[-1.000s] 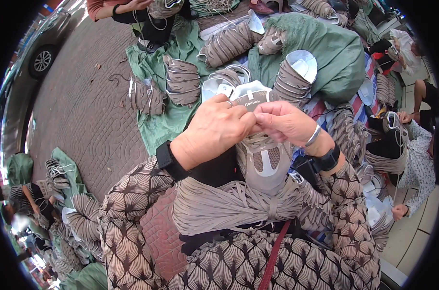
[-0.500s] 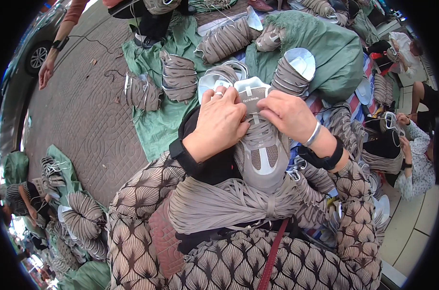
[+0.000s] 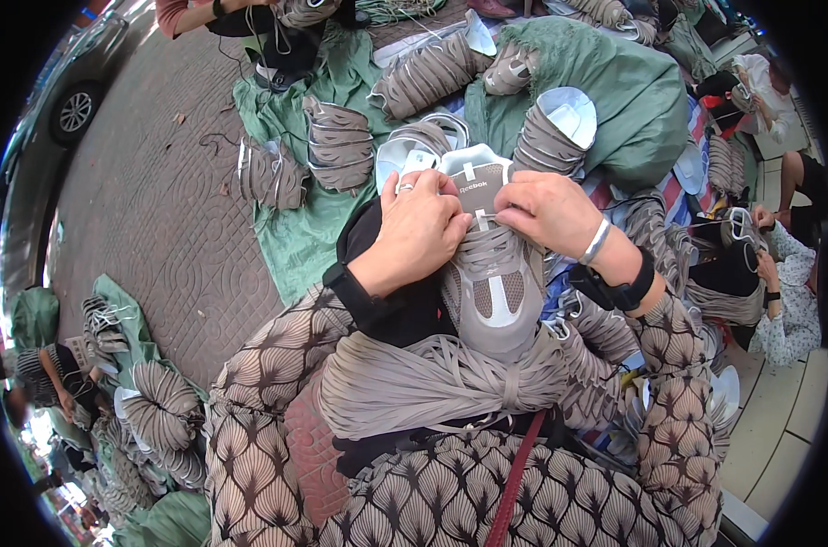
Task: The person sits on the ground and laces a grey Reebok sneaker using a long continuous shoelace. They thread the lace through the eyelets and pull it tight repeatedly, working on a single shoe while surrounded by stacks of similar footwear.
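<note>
A grey-brown sneaker (image 3: 498,333) with a mesh upper rests toe toward me on my lap. Its tongue (image 3: 478,178) stands up between my hands, and flat shoelaces (image 3: 489,253) cross below it. My left hand (image 3: 419,219) is closed at the left collar, fingers curled over the edge. On the other side my right hand (image 3: 543,211) pinches close to the tongue, with a thin pale lace strand at its fingertips. What lies inside the fingers is mostly hidden. Just below the toe, a thick bundle of grey-brown laces (image 3: 414,383) lies across my lap.
Stacked shoe uppers (image 3: 336,146) wound with laces stand ahead on a green sheet (image 3: 291,251). A full green sack (image 3: 615,109) bulges ahead right. More uppers (image 3: 601,333) crowd my right side. Co-workers sit around; a car (image 3: 77,105) is at the far left.
My right hand has shifted slightly right and down along the tongue. My left hand stays nearly in place. The co-worker's arm at upper left has lifted away from its hanging position.
</note>
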The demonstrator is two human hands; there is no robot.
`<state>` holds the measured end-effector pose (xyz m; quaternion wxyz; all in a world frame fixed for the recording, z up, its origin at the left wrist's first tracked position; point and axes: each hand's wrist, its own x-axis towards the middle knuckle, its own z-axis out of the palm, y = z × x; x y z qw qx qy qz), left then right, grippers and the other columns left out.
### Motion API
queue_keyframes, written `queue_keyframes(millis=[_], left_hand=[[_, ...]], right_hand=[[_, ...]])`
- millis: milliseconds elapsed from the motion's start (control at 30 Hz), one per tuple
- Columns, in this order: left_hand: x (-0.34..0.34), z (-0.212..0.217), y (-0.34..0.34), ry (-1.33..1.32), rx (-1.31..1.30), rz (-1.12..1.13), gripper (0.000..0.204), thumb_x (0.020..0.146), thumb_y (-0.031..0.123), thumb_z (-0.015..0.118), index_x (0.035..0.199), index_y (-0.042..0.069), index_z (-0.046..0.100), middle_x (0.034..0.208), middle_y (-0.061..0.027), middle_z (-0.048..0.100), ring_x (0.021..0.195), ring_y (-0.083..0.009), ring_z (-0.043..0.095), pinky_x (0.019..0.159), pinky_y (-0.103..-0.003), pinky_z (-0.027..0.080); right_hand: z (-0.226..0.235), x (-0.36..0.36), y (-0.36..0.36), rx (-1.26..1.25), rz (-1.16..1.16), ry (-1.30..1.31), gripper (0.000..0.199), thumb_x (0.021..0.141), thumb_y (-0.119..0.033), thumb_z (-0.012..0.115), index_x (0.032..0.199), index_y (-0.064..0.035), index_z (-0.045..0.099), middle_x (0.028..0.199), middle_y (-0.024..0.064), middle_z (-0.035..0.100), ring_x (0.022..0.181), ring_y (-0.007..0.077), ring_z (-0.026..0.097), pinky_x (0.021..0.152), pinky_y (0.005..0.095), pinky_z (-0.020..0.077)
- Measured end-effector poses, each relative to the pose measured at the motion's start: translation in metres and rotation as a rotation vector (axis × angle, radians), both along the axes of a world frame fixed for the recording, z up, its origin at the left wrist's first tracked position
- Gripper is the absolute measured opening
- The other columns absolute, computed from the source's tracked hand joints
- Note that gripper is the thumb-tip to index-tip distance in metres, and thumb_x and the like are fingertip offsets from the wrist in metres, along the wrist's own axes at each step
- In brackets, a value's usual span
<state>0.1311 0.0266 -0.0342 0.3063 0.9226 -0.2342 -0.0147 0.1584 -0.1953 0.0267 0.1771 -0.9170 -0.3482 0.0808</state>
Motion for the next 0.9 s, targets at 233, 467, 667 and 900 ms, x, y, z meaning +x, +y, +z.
queue_keyframes(millis=[233, 467, 667, 900], left_hand=[[0.000, 0.008, -0.005, -0.124, -0.066, 0.105, 0.012, 0.078, 0.022, 0.074, 0.081, 0.013, 0.066, 0.092, -0.0040, 0.059, 0.106, -0.0255, 0.055, 0.108, -0.052, 0.026], [0.002, 0.009, -0.005, -0.247, 0.010, 0.023, 0.014, 0.075, 0.021, 0.076, 0.079, 0.013, 0.065, 0.079, -0.0028, 0.062, 0.095, -0.0261, 0.060, 0.106, -0.051, 0.028], [0.006, 0.009, -0.005, -0.187, 0.031, -0.004, 0.013, 0.075, 0.019, 0.075, 0.078, 0.012, 0.065, 0.075, -0.0042, 0.064, 0.094, -0.0257, 0.062, 0.106, -0.051, 0.030], [0.005, 0.004, -0.005, -0.209, 0.003, -0.020, 0.011, 0.075, 0.019, 0.074, 0.078, 0.012, 0.066, 0.074, -0.0064, 0.065, 0.094, -0.0258, 0.063, 0.106, -0.051, 0.031]], right_hand=[[0.016, 0.018, 0.021, -0.320, 0.032, 0.111, 0.011, 0.079, -0.012, 0.062, 0.083, -0.0069, 0.070, 0.082, 0.0157, 0.068, 0.086, 0.0349, 0.067, 0.074, 0.0464, 0.0533], [0.030, 0.040, 0.045, -0.565, 0.193, 0.240, 0.011, 0.074, -0.013, 0.062, 0.076, -0.0046, 0.068, 0.080, 0.0196, 0.068, 0.082, 0.0378, 0.067, 0.073, 0.0479, 0.0527], [0.013, 0.037, 0.044, -0.442, 0.179, 0.130, 0.012, 0.078, -0.013, 0.061, 0.080, -0.0025, 0.067, 0.086, 0.0193, 0.067, 0.085, 0.0378, 0.066, 0.075, 0.0465, 0.0518], [-0.003, 0.028, 0.016, -0.123, 0.185, 0.039, 0.012, 0.083, -0.012, 0.064, 0.084, -0.0010, 0.060, 0.083, 0.0155, 0.059, 0.083, 0.0362, 0.061, 0.074, 0.0442, 0.0490]])
